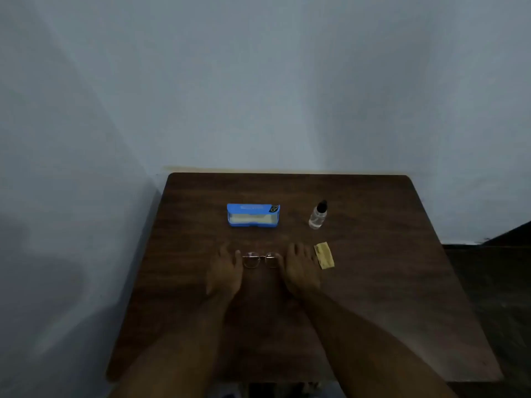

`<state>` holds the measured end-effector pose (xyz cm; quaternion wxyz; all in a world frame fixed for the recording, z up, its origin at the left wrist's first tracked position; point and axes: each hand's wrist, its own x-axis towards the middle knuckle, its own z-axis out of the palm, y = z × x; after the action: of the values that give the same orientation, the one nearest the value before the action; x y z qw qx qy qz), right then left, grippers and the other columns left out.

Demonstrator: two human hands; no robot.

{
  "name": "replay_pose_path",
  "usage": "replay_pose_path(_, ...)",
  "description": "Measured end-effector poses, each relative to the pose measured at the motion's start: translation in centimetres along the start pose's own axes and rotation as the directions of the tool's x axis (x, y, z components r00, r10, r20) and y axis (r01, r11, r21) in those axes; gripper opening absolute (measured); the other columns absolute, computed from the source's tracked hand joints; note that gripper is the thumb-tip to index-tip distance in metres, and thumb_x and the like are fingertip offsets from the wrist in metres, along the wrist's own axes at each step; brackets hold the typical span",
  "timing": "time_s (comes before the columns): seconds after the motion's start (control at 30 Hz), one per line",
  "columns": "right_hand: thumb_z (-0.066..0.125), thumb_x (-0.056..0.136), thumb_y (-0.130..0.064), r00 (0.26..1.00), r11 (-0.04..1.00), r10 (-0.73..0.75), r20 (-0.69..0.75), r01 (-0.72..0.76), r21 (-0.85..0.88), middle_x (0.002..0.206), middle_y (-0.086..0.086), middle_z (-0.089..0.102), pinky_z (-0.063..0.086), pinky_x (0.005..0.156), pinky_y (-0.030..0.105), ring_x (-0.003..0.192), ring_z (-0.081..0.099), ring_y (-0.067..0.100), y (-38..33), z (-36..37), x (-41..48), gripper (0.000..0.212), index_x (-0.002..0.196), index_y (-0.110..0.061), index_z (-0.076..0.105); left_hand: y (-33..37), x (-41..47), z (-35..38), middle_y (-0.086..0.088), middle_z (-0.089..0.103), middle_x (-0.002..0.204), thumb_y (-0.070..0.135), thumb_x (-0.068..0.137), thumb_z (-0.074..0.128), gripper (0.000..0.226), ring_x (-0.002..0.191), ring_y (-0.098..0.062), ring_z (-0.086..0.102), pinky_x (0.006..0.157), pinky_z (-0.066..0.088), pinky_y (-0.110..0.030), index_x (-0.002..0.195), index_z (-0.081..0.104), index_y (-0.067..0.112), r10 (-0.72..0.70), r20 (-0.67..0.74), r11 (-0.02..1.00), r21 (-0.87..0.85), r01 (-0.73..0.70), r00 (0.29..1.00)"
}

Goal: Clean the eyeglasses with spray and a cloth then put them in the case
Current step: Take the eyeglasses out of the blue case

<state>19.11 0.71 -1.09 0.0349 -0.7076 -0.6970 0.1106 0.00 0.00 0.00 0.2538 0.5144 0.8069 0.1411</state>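
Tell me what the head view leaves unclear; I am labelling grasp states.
Head view, dim and blurred:
eyeglasses: temples hidden behind both hands.
left hand, right hand: whether they pinch the frame, unclear.
case: its print too small to read.
spray bottle: liquid level too dim.

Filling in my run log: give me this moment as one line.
left hand, right hand: open, flanking glasses on table | case: open | spray, cloth: untouched
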Motion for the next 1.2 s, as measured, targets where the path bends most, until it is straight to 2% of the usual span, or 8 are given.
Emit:
replay_pose_path(0.13,0.038,0.108,-0.043,0.986,0.968,0.070,0.149,-0.103,0.231,0.119,0.012,0.068,0.049,0.095,0.044,0.110,0.063,0.028,-0.4,-0.4,1.2,0.038,0.116,-0.012,0.060,0.9,1.2,0.3,-0.010,0.075,0.110,0.039,0.110,0.046,0.035,0.103,-0.026,0.070,0.093,0.056,-0.040,0.107,0.072,0.015,-0.162,0.071,0.974,-0.146,0.171,0.984)
replay_pose_path(0.27,0.040,0.110,-0.036,0.965,0.930,0.114,0.235,-0.187,0.317,0.116,0.014,0.070,0.048,0.093,0.041,0.109,0.065,0.029,-1.0,-0.5,1.6,0.039,0.111,-0.007,0.067,0.6,2.3,2.0,-0.006,0.077,0.089,0.034,0.105,0.058,0.030,0.085,-0.024,0.075,0.084,0.064,-0.046,0.079,0.069,0.024,-0.218,0.121,0.928,-0.283,0.244,0.968)
replay_pose_path(0.5,0.054,0.104,-0.037,0.938,0.776,0.295,0.182,-0.346,0.527,0.101,0.007,0.074,0.052,0.083,0.035,0.099,0.069,0.025,-1.1,-1.0,2.0,0.033,0.101,-0.010,0.074,2.1,2.3,1.2,0.000,0.072,0.101,0.015,0.102,0.065,0.011,0.087,-0.013,0.071,0.079,0.065,-0.036,0.109,0.072,0.018,-0.171,0.131,0.855,-0.473,0.213,0.977)
replay_pose_path(0.6,0.066,0.094,-0.024,0.945,0.675,0.314,0.096,-0.293,0.678,0.090,-0.002,0.076,0.057,0.085,0.041,0.090,0.071,0.017,-1.0,-2.1,2.8,0.012,0.094,-0.018,0.077,3.0,2.6,0.1,-0.001,0.076,0.105,0.009,0.098,0.069,0.018,0.087,-0.014,0.073,0.078,0.066,-0.037,0.113,0.077,0.016,-0.100,0.064,0.815,-0.567,0.119,0.993)
replay_pose_path(0.73,0.068,0.086,-0.001,0.946,0.617,0.317,-0.059,-0.158,0.771,0.089,-0.003,0.076,0.052,0.078,0.019,0.087,0.069,0.012,-1.7,-6.1,3.3,0.016,0.090,-0.012,0.078,4.5,2.9,-1.7,-0.001,0.081,0.093,0.011,0.092,0.077,0.014,0.082,-0.017,0.076,0.078,0.062,-0.033,0.105,0.081,0.015,0.043,-0.112,0.831,-0.548,-0.098,0.993)
replay_pose_path(1.0,0.071,0.085,0.000,0.932,0.755,0.140,-0.335,0.119,0.645,0.091,-0.010,0.067,0.055,0.078,0.024,0.084,0.064,0.003,-1.3,-10.7,3.8,0.020,0.087,-0.020,0.071,8.0,3.3,-5.4,0.001,0.078,0.097,0.003,0.084,0.080,0.014,0.086,-0.014,0.074,0.080,0.059,-0.029,0.093,0.079,0.014,0.246,-0.350,0.775,-0.489,-0.400,0.904)
replay_pose_path(1.1,0.069,0.089,-0.009,0.931,0.853,0.054,-0.361,0.145,0.501,0.094,-0.015,0.058,0.052,0.082,0.029,0.079,0.055,-0.002,-0.7,-11.6,3.7,0.017,0.086,-0.024,0.063,8.7,3.0,-6.4,0.004,0.076,0.095,0.004,0.085,0.081,0.013,0.086,-0.011,0.070,0.078,0.049,-0.013,0.092,0.078,0.014,0.328,-0.390,0.768,-0.420,-0.483,0.860)
replay_pose_path(1.2,0.065,0.097,-0.020,0.953,0.916,-0.042,-0.300,0.157,0.370,0.110,-0.006,0.059,0.053,0.082,0.033,0.090,0.058,0.008,-0.2,-12.7,3.4,0.008,0.104,-0.019,0.062,9.1,2.4,-7.0,0.007,0.075,0.094,0.007,0.087,0.081,0.011,0.089,-0.008,0.069,0.078,0.053,-0.016,0.092,0.078,0.017,0.391,-0.387,0.743,-0.402,-0.535,0.835)
